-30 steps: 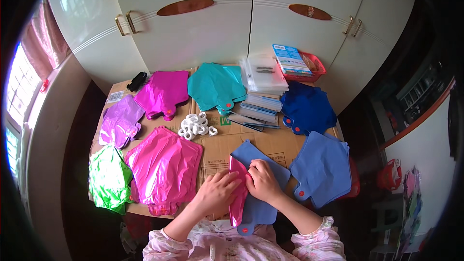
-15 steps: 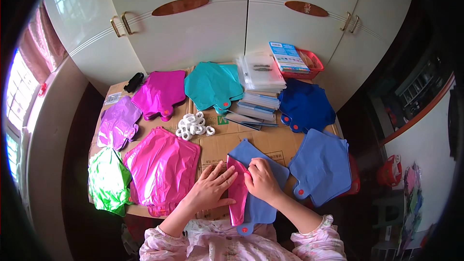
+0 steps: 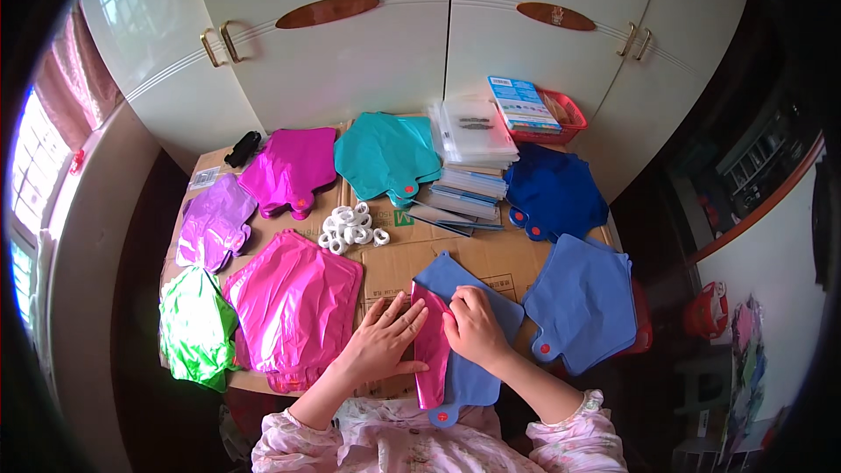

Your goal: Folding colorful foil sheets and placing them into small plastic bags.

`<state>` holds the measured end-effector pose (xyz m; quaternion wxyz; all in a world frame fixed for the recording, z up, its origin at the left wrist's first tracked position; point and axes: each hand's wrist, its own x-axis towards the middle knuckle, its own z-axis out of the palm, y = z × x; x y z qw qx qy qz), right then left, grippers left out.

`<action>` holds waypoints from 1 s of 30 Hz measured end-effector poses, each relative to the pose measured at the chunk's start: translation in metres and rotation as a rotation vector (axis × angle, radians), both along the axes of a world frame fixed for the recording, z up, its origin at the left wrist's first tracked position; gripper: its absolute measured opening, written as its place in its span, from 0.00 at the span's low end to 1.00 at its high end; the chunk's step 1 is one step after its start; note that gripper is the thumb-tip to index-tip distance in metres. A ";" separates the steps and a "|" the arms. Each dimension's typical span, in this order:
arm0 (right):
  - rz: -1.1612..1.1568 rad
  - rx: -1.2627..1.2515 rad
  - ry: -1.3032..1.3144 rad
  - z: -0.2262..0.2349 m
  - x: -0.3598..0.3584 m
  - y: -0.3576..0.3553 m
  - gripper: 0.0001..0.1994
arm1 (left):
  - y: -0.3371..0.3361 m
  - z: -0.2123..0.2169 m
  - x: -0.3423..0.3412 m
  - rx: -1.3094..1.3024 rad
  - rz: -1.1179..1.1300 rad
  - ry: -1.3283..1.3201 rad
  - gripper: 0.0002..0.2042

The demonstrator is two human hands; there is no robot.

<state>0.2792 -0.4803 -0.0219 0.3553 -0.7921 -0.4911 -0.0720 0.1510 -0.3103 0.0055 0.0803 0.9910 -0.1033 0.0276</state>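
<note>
A folded pink foil balloon (image 3: 430,352) lies on a flat light-blue foil balloon (image 3: 473,368) near the front edge of the cardboard-covered table (image 3: 412,258). My left hand (image 3: 382,343) lies flat with fingers spread, pressing the pink strip's left side and the cardboard. My right hand (image 3: 474,326) presses on the strip's right edge with bent fingers. Both sleeves are pale floral fabric.
Flat foil balloons lie around: a pink pile (image 3: 293,307), green (image 3: 194,326), lilac (image 3: 213,221), magenta (image 3: 292,168), teal (image 3: 385,153), dark blue (image 3: 554,193), light blue (image 3: 585,300). White rings (image 3: 353,228), stacked clear packets (image 3: 469,166), a red basket (image 3: 561,118). White cupboard doors behind.
Both hands have slid slightly along the folded pink balloon, flattening it on the light-blue one. My left hand's fingers have spread wider.
</note>
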 end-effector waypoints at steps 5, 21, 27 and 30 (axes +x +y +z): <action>0.007 -0.021 0.005 -0.001 0.001 -0.001 0.06 | -0.001 0.000 0.000 0.019 0.003 -0.005 0.44; -0.082 0.143 -0.053 0.009 -0.005 0.003 0.08 | -0.003 0.004 0.002 0.049 0.009 0.002 0.43; 0.076 -0.001 -0.116 0.006 -0.002 -0.005 0.10 | -0.003 0.009 0.003 0.064 0.009 0.007 0.42; 0.066 -0.015 -0.184 0.011 -0.002 -0.007 0.10 | 0.001 0.005 0.006 0.044 0.022 -0.013 0.40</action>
